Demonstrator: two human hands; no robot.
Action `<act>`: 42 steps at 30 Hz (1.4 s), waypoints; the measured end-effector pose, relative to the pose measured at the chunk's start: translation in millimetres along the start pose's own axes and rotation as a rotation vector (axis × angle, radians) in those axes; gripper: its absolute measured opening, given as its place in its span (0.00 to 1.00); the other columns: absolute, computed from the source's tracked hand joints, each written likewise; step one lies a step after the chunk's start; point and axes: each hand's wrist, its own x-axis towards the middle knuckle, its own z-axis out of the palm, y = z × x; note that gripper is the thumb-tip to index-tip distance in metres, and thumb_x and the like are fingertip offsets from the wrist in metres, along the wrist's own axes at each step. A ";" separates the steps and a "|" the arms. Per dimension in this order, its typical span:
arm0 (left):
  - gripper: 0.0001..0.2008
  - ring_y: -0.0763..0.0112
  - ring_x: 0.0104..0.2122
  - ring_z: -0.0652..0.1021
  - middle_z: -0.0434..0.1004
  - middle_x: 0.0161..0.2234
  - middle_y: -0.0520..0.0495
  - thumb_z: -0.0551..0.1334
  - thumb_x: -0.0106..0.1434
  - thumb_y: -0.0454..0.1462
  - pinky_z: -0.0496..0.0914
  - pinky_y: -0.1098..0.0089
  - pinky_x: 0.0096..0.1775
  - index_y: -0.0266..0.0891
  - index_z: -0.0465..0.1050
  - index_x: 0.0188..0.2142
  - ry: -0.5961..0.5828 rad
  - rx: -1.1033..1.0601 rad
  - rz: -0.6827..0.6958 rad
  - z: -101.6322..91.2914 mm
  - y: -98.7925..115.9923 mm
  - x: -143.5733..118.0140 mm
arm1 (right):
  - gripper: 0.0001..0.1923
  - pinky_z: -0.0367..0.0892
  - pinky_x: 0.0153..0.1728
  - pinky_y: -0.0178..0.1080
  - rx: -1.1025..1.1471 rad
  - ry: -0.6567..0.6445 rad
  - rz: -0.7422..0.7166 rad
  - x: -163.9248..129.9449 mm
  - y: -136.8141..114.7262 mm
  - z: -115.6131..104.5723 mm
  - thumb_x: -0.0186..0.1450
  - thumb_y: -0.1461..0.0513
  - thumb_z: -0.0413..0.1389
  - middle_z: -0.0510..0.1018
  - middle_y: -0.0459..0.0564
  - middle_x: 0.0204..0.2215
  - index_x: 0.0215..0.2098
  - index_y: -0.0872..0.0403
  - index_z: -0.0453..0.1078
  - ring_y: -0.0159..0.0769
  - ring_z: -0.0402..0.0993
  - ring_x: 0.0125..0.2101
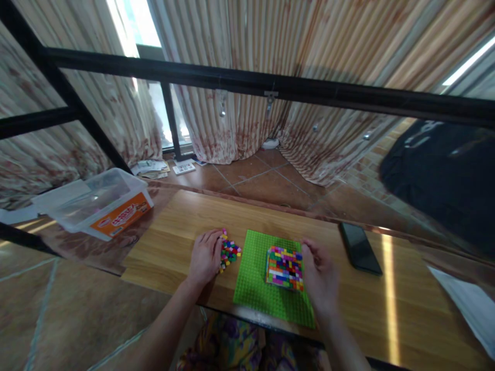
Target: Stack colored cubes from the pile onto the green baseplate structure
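Observation:
A square green baseplate [255,288] lies on the wooden table, and a multicoloured block of toy building bricks [285,268] stands on it. To the left of the plate is a loose heap of small bricks [232,249] in many colours. My left hand [207,257] rests on the table against the heap's left side, its fingers extended and slightly bent. At the block's right edge is my right hand [319,270], blurred, with thumb and fingers drawn together. Whatever may be between those fingertips is hidden.
A black phone [360,248] lies on the table [174,226] to the right. Beyond the left end stands a clear plastic box [112,206] with an orange label. White paper [464,304] lies at the far right. A black metal rail [232,77] crosses before the curtains.

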 end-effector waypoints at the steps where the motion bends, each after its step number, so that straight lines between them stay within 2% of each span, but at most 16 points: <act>1: 0.15 0.63 0.49 0.74 0.77 0.47 0.43 0.49 0.69 0.37 0.66 0.59 0.54 0.39 0.72 0.47 0.000 -0.009 -0.009 -0.4 0.4 0.1 | 0.20 0.69 0.42 0.44 -0.027 -0.004 -0.068 2.1 -8.7 2.9 0.64 0.50 0.52 0.80 0.56 0.41 0.43 0.55 0.74 0.42 0.75 0.40; 4: 0.13 0.63 0.48 0.74 0.77 0.46 0.44 0.50 0.68 0.36 0.66 0.58 0.54 0.39 0.72 0.44 -0.001 -0.036 -0.037 -1.4 1.0 0.2 | 0.16 0.67 0.46 0.43 -0.089 -0.194 -0.278 10.3 -35.3 25.3 0.66 0.54 0.50 0.80 0.53 0.39 0.39 0.53 0.75 0.40 0.75 0.41; 8: 0.13 0.63 0.47 0.74 0.78 0.44 0.45 0.50 0.67 0.35 0.67 0.58 0.53 0.40 0.72 0.41 0.001 -0.093 -0.063 -2.4 0.2 -0.4 | 0.15 0.65 0.47 0.39 -0.296 -0.562 -0.459 21.7 -57.8 81.7 0.65 0.65 0.49 0.80 0.51 0.41 0.43 0.51 0.76 0.38 0.74 0.42; 11: 0.12 0.63 0.45 0.75 0.78 0.42 0.45 0.50 0.66 0.33 0.68 0.59 0.51 0.40 0.72 0.40 0.006 -0.144 -0.087 -3.5 -1.3 -1.3 | 0.20 0.63 0.46 0.37 -0.510 -0.720 -0.513 28.3 -62.0 124.4 0.63 0.70 0.48 0.78 0.52 0.42 0.46 0.51 0.76 0.37 0.73 0.43; 13: 0.13 0.63 0.45 0.75 0.78 0.41 0.45 0.49 0.63 0.31 0.69 0.59 0.50 0.40 0.72 0.39 0.015 -0.169 -0.116 -4.2 -2.1 -1.8 | 0.22 0.62 0.45 0.36 -0.601 -0.816 -0.579 31.6 -61.1 145.0 0.61 0.72 0.50 0.77 0.52 0.42 0.49 0.50 0.74 0.38 0.72 0.43; 17: 0.16 0.64 0.44 0.74 0.77 0.39 0.45 0.49 0.59 0.28 0.69 0.60 0.49 0.40 0.72 0.39 0.052 -0.218 -0.157 -4.5 -3.2 -2.5 | 0.18 0.60 0.43 0.34 -0.668 -0.988 -0.697 36.1 -55.1 165.5 0.58 0.72 0.54 0.75 0.50 0.39 0.42 0.50 0.76 0.36 0.69 0.42; 21: 0.15 0.64 0.43 0.74 0.77 0.39 0.44 0.49 0.58 0.28 0.69 0.60 0.49 0.39 0.72 0.38 0.046 -0.241 -0.181 -3.8 -3.8 -2.5 | 0.16 0.60 0.40 0.34 -0.665 -1.006 -0.708 38.6 -48.5 170.2 0.59 0.72 0.53 0.74 0.50 0.39 0.39 0.52 0.77 0.34 0.68 0.40; 26: 0.16 0.63 0.44 0.74 0.77 0.38 0.44 0.49 0.58 0.28 0.69 0.60 0.49 0.39 0.73 0.38 0.049 -0.240 -0.190 -3.8 -3.1 -2.0 | 0.13 0.60 0.39 0.33 -0.677 -0.986 -0.706 37.6 -45.9 165.5 0.61 0.71 0.51 0.75 0.51 0.36 0.37 0.55 0.76 0.33 0.69 0.38; 37: 0.15 0.63 0.43 0.75 0.78 0.38 0.45 0.50 0.59 0.29 0.70 0.60 0.49 0.39 0.74 0.38 0.074 -0.204 -0.182 -4.5 -3.5 -1.3 | 0.12 0.61 0.37 0.33 -0.712 -0.948 -0.676 25.3 -50.8 145.5 0.62 0.70 0.50 0.76 0.51 0.34 0.34 0.55 0.75 0.33 0.71 0.35; 42: 0.15 0.64 0.42 0.76 0.78 0.37 0.45 0.50 0.59 0.29 0.71 0.59 0.48 0.39 0.74 0.37 0.085 -0.197 -0.172 -3.6 -5.2 -1.4 | 0.12 0.63 0.40 0.34 -0.622 -0.869 -0.631 20.0 -59.0 123.6 0.63 0.70 0.51 0.77 0.51 0.36 0.36 0.54 0.75 0.33 0.72 0.37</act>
